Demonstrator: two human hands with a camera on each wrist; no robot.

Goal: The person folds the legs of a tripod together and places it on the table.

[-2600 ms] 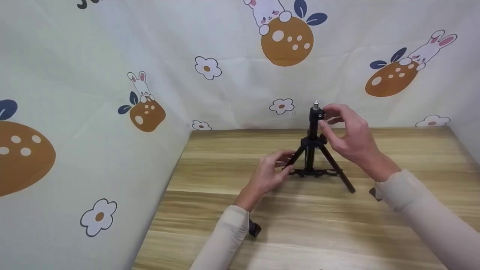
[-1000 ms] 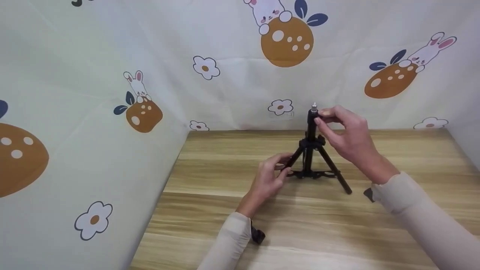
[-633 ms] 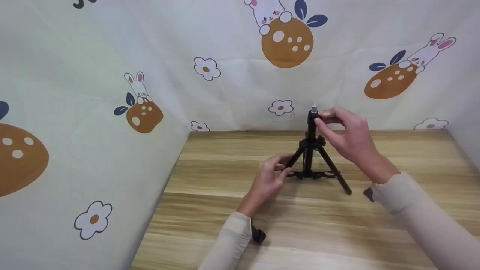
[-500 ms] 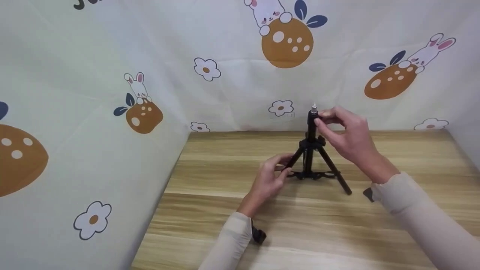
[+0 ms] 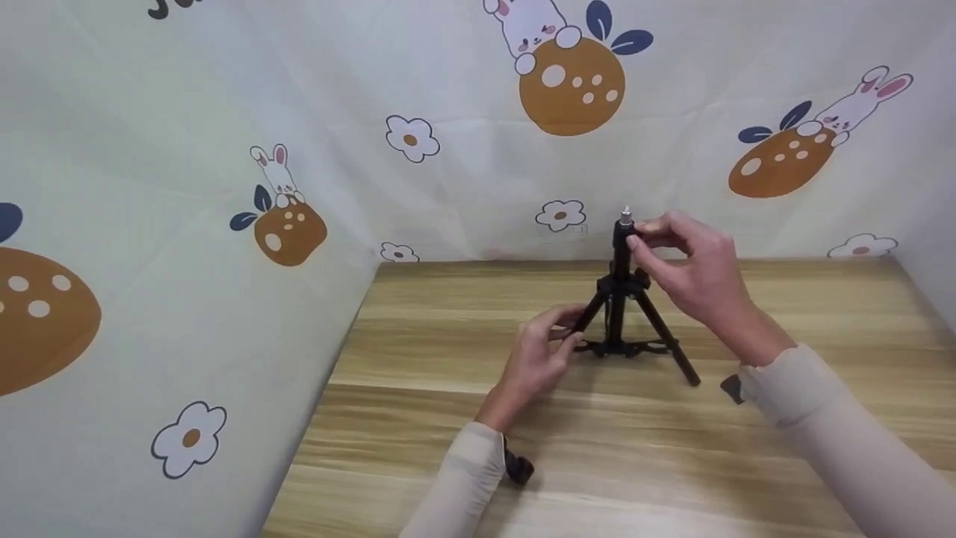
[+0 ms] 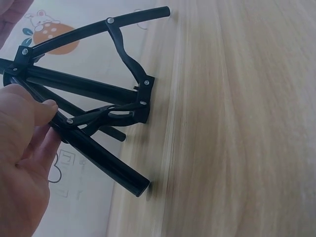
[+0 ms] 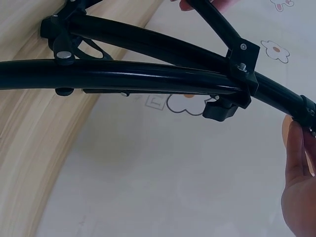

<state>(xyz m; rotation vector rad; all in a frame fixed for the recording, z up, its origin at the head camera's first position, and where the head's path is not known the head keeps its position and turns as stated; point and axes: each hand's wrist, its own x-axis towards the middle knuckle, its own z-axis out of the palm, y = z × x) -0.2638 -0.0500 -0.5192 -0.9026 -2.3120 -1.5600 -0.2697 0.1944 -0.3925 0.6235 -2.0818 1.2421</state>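
A black tripod stand (image 5: 615,321) is upright on the wooden table with its legs spread, and a silver screw stud (image 5: 626,217) tops its centre column. My left hand (image 5: 532,360) pinches the tripod's left leg (image 6: 106,160) between thumb and fingers, at about mid-length in the left wrist view. With thumb and fingertips, my right hand (image 5: 702,273) pinches the collar (image 7: 307,109) at the column's upper end, just below the stud. Whatever small part lies between those fingertips is mostly hidden. Lower on the column, a black knob (image 7: 219,109) sticks out untouched.
The wood-grain table (image 5: 418,418) extends on all sides of the tripod. A pale cloth backdrop (image 5: 478,179) printed with rabbits, oranges and flowers stands behind and to the left. A black wrist camera (image 5: 518,469) sits by my left cuff.
My right fingers, looser around the column top at first, have drawn together into a pinch there. The tripod sits very slightly further left. Over the last half second hardly anything moves.
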